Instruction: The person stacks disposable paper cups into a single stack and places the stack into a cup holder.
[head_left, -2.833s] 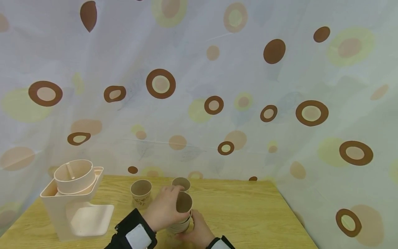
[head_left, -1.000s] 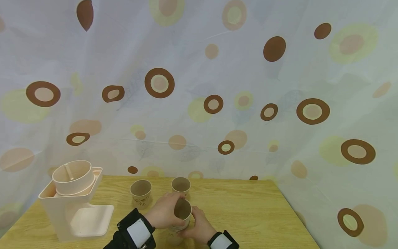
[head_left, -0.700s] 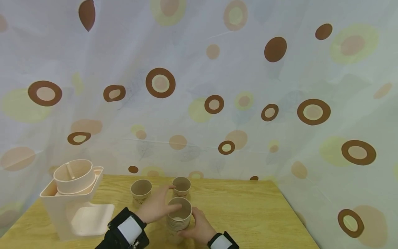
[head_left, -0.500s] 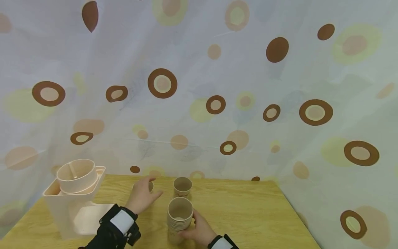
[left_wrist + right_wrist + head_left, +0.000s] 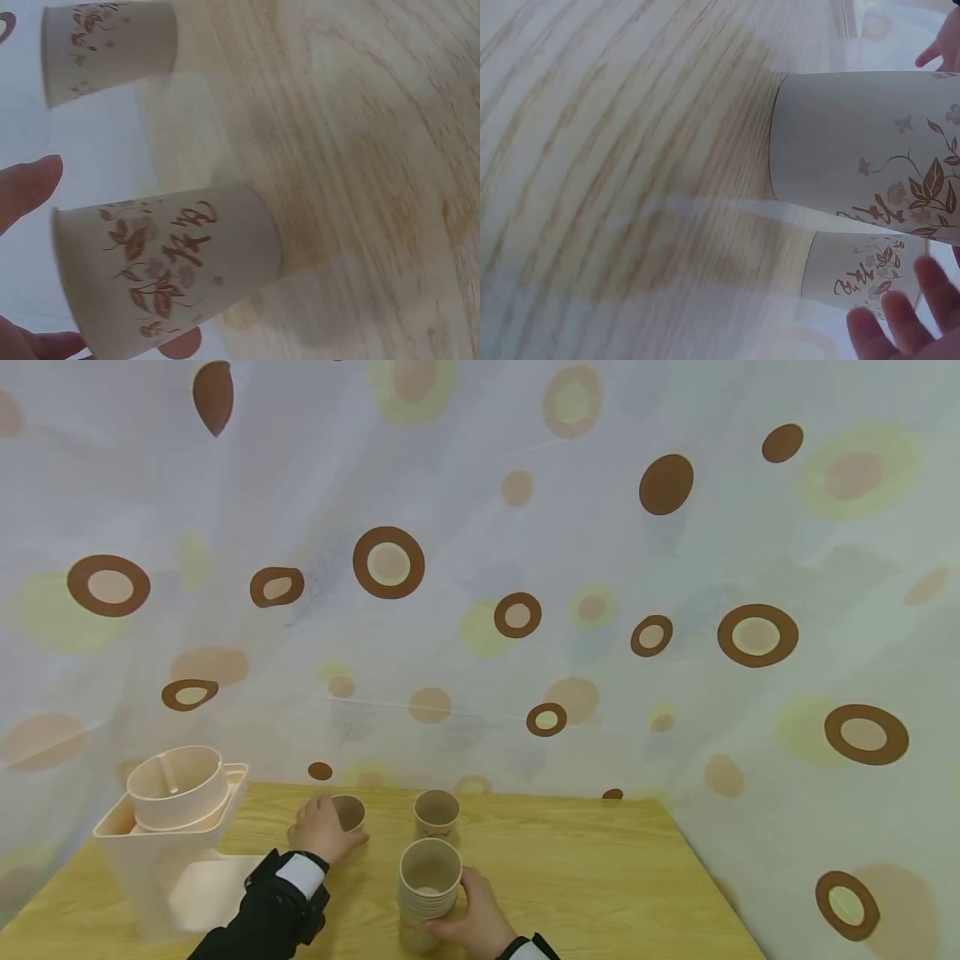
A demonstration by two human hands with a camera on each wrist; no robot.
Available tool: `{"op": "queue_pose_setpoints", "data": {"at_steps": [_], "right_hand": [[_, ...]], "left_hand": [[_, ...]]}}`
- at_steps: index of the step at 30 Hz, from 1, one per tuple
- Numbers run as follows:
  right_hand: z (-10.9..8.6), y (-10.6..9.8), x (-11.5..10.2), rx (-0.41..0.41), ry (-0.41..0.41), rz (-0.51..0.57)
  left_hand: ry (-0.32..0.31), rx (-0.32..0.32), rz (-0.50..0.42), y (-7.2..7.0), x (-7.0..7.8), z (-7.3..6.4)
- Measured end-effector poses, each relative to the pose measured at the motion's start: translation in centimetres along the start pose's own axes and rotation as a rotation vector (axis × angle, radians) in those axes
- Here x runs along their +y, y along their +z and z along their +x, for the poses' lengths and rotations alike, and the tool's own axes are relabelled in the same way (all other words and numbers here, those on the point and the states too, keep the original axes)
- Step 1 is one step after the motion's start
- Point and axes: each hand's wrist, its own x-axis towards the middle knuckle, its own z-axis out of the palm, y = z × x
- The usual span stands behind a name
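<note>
In the head view my left hand point(image 5: 324, 831) is at the left paper cup point(image 5: 350, 812), fingers on its far left and thumb in front. The left wrist view shows this printed cup point(image 5: 169, 270) between thumb and fingers, with the thumb point(image 5: 30, 187) apart from its rim. My right hand point(image 5: 480, 918) holds a stack of paper cups point(image 5: 430, 881) from the right, thumb in front. In the right wrist view several fingers point(image 5: 900, 326) spread beside the stack point(image 5: 862, 142). Another upright paper cup point(image 5: 437, 812) stands behind the stack.
A cream plastic container point(image 5: 142, 868) with a round bin point(image 5: 177, 789) in its top and a low tray part point(image 5: 210, 889) stands at the left. The wooden table point(image 5: 600, 877) meets a patterned cloth point(image 5: 480, 527) at the back and right.
My left hand has let go of the stack's top cup, which has sunk lower into the stack, and moved left to the left cup. My right hand has stayed at the stack.
</note>
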Motion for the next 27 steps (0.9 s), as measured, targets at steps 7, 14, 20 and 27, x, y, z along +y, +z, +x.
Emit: {"op": "queue_pose_setpoints", "data": {"at_steps": [7, 14, 20, 27], "right_hand": [[-0.4, 0.4, -0.3, 0.018, 0.024, -0.031], [-0.3, 0.5, -0.6, 0.060, 0.044, -0.058], [-0.2, 0.7, -0.7, 0.075, 0.037, -0.088], [0.1, 0.0, -0.4, 0.041, 0.021, -0.067]], "left_hand": [[-0.032, 0.030, 0.011, 1.6, -1.2, 0.7], [-0.012, 0.064, -0.017, 0.9, -0.9, 0.5], [0.091, 0.072, -0.143, -0.9, -0.2, -0.5], [0.163, 0.015, -0.221, -2.6, 0.9, -1.4]]}}
